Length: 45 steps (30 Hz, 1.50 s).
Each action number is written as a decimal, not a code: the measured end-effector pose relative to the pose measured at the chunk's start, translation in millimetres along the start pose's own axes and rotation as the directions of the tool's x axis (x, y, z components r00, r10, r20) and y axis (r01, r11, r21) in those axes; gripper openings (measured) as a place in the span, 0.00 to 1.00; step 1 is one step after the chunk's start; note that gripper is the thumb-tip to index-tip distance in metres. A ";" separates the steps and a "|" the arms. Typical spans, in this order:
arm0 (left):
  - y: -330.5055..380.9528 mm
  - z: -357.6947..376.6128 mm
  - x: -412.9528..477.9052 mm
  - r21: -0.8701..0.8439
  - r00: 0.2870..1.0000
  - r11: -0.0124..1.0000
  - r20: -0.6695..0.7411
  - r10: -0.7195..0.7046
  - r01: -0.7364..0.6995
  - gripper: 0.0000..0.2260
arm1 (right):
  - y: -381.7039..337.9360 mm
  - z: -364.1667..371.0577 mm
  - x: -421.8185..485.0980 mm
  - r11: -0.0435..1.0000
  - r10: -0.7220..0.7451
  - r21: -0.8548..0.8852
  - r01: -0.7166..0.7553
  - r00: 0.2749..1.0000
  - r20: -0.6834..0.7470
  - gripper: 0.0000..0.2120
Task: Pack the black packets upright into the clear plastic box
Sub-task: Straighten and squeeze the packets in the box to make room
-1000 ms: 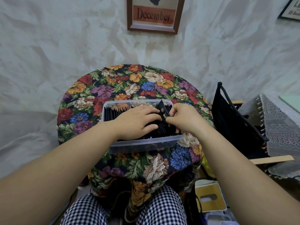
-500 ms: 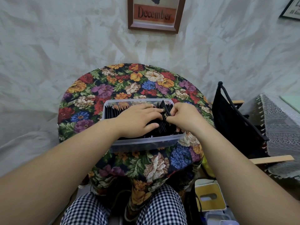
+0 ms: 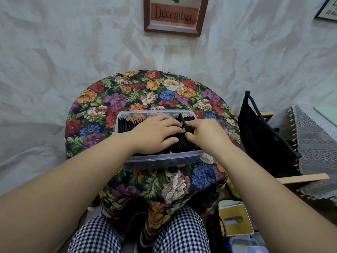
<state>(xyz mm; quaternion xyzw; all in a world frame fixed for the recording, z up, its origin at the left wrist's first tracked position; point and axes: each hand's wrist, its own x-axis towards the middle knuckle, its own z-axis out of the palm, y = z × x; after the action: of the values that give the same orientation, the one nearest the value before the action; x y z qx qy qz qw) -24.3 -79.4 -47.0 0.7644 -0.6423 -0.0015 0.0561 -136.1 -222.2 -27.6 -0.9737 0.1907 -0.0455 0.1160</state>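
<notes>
Black packets are standing on edge in a close row inside the clear plastic box, and I am watching two bare hands working over them at the centre of the frame. The right grip is pinching one raised packet between curled fingertips and thumb. That packet is leaning at a tilt, its upper corner poking above the rest of the row toward the far wall of the box. The left grip is lying spread and flat across the tops of the packets, with its fingers stretching toward the right and meeting the raised packet. I cannot tell how the packets under the palm are sitting, since the hand is covering them. Left of the hands, the uncovered part of the row is showing upright.

The box is sitting on the near half of a round table that is wearing a floral cloth, with the box's near wall lying close to the table's lower edge. Below it, knees in checked trousers are filling the lower centre. At the right of the frame a black bag is standing just beside the table, with a grey lace cloth beyond it at the right edge. In the lower right a yellow-lidded container is sitting low beside the knees. At the top centre a framed print reading "December" is hanging on the pale wall.
</notes>
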 end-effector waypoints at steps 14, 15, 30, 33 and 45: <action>0.8 -2.4 -1.6 -0.070 1.000 0.997 0.024 -0.020 0.021 0.23 | 11.8 0.3 -11.5 0.997 -0.073 0.000 0.073 0.997 0.033 0.24; 1.1 -4.1 -1.6 -0.086 0.999 0.996 0.039 -0.024 0.027 0.21 | 12.4 1.5 -11.0 0.997 -0.080 -0.004 0.080 0.996 0.035 0.24; -3.0 -17.6 27.7 -0.342 0.957 0.894 0.124 -0.263 0.290 0.22 | 24.9 9.9 -17.1 0.969 -0.246 0.030 0.244 0.956 0.159 0.25; -3.3 -13.9 29.6 -0.286 0.966 0.924 0.110 -0.234 0.256 0.22 | 25.1 10.6 -20.6 0.966 -0.257 0.077 0.248 0.951 0.169 0.28; 1.9 -2.5 22.0 0.026 0.982 0.988 0.107 -0.156 0.154 0.25 | 22.8 18.0 -24.4 0.936 -0.308 -0.112 0.335 0.929 0.206 0.51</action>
<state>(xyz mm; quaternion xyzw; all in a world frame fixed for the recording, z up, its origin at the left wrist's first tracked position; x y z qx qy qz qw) -22.2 -101.1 -42.8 0.8112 -0.5831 -0.0418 0.0138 -164.5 -229.7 -51.7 -0.9976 0.0194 0.0407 0.0532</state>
